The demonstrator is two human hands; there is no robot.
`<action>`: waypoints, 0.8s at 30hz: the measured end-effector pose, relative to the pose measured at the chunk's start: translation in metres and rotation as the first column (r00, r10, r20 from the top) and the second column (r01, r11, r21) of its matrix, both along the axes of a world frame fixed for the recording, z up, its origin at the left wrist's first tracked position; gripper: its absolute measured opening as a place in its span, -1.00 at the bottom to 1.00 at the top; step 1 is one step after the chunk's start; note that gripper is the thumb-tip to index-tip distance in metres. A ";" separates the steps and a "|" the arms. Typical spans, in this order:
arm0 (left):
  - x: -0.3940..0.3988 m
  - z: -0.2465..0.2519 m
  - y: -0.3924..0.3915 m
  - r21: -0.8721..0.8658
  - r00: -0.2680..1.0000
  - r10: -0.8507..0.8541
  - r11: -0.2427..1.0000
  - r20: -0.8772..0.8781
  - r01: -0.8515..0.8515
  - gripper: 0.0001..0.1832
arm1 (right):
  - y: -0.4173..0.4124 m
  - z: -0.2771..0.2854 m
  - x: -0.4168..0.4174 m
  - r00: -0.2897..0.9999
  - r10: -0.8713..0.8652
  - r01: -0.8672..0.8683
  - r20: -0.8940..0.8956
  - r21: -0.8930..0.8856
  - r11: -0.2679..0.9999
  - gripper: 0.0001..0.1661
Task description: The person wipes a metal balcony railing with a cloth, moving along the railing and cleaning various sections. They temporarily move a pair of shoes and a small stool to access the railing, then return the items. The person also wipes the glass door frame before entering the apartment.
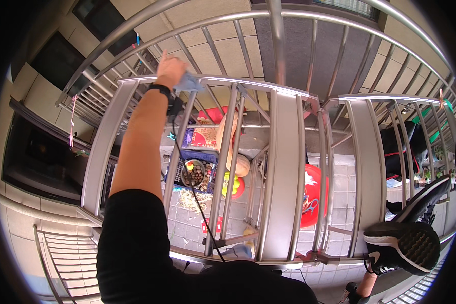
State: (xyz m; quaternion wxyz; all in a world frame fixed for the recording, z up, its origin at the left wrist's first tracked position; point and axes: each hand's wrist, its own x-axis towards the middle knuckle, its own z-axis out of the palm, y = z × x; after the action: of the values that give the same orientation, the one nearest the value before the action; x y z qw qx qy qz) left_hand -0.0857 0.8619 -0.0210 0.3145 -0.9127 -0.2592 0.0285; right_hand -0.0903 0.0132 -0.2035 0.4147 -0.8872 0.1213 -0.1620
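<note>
My left arm stretches out over a stainless-steel drying rack (285,174). At its far rail, my left hand (171,68) holds a blue-grey cloth (190,81), which bunches against the metal; the hand is slightly blurred and one finger points away. A black band circles that wrist, and a black cable (197,201) runs back toward me. At the lower right, only the wrist and part of my right hand (368,280) show, close beside a black shoe (402,243). The shoe hides the fingers, so their grip cannot be made out. Its sole faces up.
Beneath the bars, a blue plastic basket (209,156) holds a bowl of round brown items (197,174). A tan gourd (241,166) and a red basin (312,205) with scissors (311,205) are also below. Another dark shoe (425,197) leans at right. A metal railing (231,17) curves beyond.
</note>
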 end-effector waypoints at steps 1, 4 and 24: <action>-0.022 0.011 0.026 0.051 1.000 0.011 0.999 0.005 -0.011 -0.39 | 0.002 0.000 0.002 1.000 0.008 -0.009 0.006 0.007 1.000 -0.56; -0.045 0.043 -0.006 -0.268 0.794 0.263 0.954 0.548 -0.132 -0.28 | 0.004 0.000 -0.003 1.000 -0.004 0.004 0.015 0.009 1.000 -0.56; -0.122 -0.047 -0.135 -0.709 0.936 0.286 0.703 0.208 -0.057 -0.29 | 0.004 0.011 0.002 0.987 0.038 -0.032 0.159 -0.040 0.999 -0.54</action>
State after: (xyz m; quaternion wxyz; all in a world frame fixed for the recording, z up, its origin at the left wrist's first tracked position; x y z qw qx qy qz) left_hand -0.2076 0.7266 -0.0680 -0.0975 -0.9281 -0.3592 0.0129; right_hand -0.0881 0.0173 -0.1920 0.4092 -0.8809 0.0689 -0.2274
